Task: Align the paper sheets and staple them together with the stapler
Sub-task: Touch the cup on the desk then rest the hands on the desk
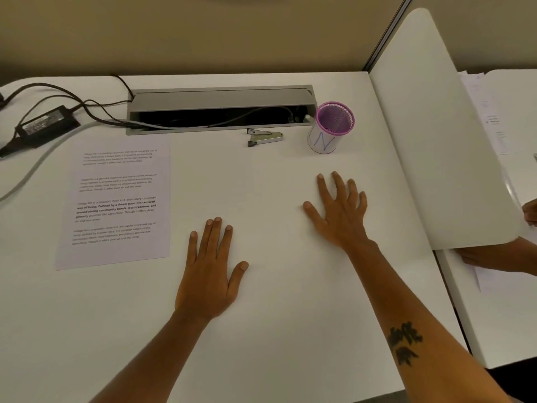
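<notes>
Hands lie nearest: left hand (209, 269) and right hand (340, 210) rest flat, fingers straight, holding nothing, on the smooth white surface (276, 175), apparently a ready posture before work starts. Left of them lie the thin printed paper sheets (116, 205), seemingly already squared. Farther back, the metal stapler (263, 137) sits untouched beside a cylindrical pink-rimmed mesh cup (329, 128).
</notes>
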Action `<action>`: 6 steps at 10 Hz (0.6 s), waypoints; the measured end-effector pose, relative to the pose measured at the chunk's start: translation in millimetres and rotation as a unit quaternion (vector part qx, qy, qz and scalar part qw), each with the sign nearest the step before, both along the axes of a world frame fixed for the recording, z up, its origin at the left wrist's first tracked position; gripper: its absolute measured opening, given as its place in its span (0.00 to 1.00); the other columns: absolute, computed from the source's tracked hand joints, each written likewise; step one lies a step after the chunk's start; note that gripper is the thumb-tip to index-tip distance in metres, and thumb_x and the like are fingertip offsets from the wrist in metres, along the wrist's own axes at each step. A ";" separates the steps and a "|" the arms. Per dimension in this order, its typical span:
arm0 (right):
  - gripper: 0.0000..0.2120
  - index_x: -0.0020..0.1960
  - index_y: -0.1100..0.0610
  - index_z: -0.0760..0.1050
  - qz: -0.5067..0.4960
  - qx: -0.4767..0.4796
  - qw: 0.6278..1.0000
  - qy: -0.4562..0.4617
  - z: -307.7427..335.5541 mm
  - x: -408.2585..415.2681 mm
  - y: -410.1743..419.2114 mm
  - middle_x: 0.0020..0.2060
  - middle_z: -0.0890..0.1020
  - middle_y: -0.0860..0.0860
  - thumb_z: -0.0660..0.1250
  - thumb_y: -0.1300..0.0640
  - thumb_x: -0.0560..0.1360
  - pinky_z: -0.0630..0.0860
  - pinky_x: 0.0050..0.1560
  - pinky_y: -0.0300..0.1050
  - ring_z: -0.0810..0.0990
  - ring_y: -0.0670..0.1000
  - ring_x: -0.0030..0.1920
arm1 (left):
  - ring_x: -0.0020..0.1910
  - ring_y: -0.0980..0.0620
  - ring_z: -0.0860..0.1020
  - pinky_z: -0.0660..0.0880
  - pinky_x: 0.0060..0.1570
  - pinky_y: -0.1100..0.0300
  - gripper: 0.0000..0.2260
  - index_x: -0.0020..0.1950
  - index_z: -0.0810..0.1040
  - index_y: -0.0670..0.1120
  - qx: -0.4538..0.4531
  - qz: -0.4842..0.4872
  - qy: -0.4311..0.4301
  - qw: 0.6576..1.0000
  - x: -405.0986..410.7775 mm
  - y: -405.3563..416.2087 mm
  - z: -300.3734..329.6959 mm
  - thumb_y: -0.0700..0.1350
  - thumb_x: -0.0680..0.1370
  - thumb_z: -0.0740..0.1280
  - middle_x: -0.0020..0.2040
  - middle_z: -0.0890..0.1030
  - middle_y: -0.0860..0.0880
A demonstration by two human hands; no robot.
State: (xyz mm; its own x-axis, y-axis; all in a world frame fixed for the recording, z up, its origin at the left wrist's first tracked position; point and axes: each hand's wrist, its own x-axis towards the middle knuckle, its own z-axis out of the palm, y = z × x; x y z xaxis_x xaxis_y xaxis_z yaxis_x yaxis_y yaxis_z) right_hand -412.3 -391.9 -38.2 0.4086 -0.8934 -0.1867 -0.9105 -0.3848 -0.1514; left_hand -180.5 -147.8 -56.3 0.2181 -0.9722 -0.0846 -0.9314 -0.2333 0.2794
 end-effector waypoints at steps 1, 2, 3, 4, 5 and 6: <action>0.36 0.83 0.39 0.45 -0.017 0.010 1.000 -0.021 3.0 -0.5 -2.3 0.83 0.49 0.51 0.47 0.28 0.79 0.48 0.78 0.69 0.48 0.62 0.82 | 0.89 0.44 0.47 0.50 0.86 0.37 0.35 0.88 0.53 0.43 -0.002 0.001 0.001 1.000 0.0 0.4 0.3 0.63 0.87 0.48 0.89 0.50 0.42; 0.36 0.83 0.39 0.46 -0.047 0.000 0.997 -0.067 8.4 -0.6 4.4 0.83 0.51 0.52 0.49 0.28 0.79 0.52 0.77 0.69 0.51 0.62 0.82 | 0.89 0.43 0.48 0.51 0.86 0.36 0.35 0.88 0.54 0.42 -0.007 0.001 -0.002 1.000 -0.1 0.7 0.9 0.62 0.87 0.50 0.89 0.50 0.41; 0.33 0.82 0.36 0.49 0.028 -0.013 0.998 -0.056 9.0 -3.2 12.6 0.83 0.49 0.51 0.50 0.29 0.79 0.50 0.78 0.69 0.50 0.62 0.82 | 0.89 0.43 0.47 0.51 0.86 0.36 0.35 0.88 0.53 0.42 -0.009 0.001 0.000 1.000 0.0 0.7 0.7 0.62 0.87 0.51 0.89 0.50 0.41; 0.28 0.80 0.34 0.56 0.081 -0.039 0.996 -0.024 3.9 -6.7 12.8 0.83 0.50 0.50 0.49 0.31 0.81 0.50 0.77 0.70 0.51 0.63 0.81 | 0.89 0.43 0.47 0.51 0.86 0.36 0.35 0.88 0.53 0.42 -0.010 0.002 0.001 1.000 0.1 0.7 0.4 0.63 0.87 0.50 0.89 0.50 0.41; 0.26 0.80 0.32 0.52 0.053 -0.036 0.998 -0.010 3.7 -7.3 1.5 0.83 0.48 0.48 0.48 0.33 0.83 0.48 0.78 0.70 0.50 0.63 0.82 | 0.89 0.43 0.47 0.51 0.86 0.36 0.35 0.88 0.53 0.42 -0.010 0.003 0.001 1.000 -0.3 0.7 0.9 0.63 0.87 0.51 0.89 0.50 0.41; 0.26 0.80 0.33 0.52 0.040 -0.030 0.999 -0.007 4.8 -5.5 -5.1 0.83 0.47 0.47 0.47 0.34 0.83 0.47 0.78 0.70 0.49 0.62 0.82 | 0.89 0.43 0.48 0.51 0.86 0.36 0.35 0.88 0.54 0.42 -0.010 0.003 0.003 1.000 -0.3 0.7 1.0 0.63 0.87 0.50 0.89 0.51 0.41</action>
State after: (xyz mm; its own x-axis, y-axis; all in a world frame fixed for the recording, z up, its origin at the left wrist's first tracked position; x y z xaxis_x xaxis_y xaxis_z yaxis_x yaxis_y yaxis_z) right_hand -417.8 -397.0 -33.4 0.4812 -0.8673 -0.1275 -0.8745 -0.4649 -0.1383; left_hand -180.8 -147.2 -55.3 0.2234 -0.9724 -0.0671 -0.9284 -0.2332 0.2894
